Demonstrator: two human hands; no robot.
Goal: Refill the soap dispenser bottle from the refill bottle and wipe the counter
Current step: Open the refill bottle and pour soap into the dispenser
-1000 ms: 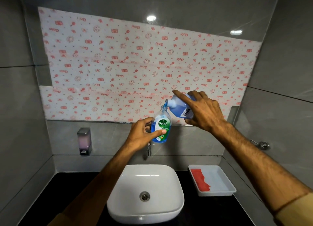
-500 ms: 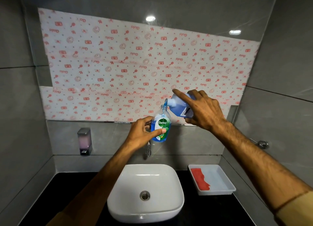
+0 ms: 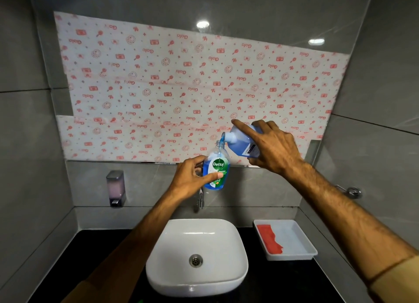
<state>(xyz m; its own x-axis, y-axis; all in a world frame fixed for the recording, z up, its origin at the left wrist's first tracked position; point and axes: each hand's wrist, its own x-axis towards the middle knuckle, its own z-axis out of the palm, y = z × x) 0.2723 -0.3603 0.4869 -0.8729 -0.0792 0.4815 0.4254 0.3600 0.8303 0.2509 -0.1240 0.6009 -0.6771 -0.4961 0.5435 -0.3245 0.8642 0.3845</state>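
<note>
right hand [image 3: 275,149] tips refill bottle [image 3: 243,141] (spout down-left).

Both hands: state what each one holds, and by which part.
Left hand grips the Dettol dispenser bottle round its body. Right hand grips the tilted refill bottle round its body.

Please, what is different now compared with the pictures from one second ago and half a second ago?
Almost nothing visibly changed. The right hand still tips the refill bottle over the open neck of the dispenser bottle, which the left hand still holds above the sink. Nothing was taken or let go. The red cloth stays in the white tray.
</note>
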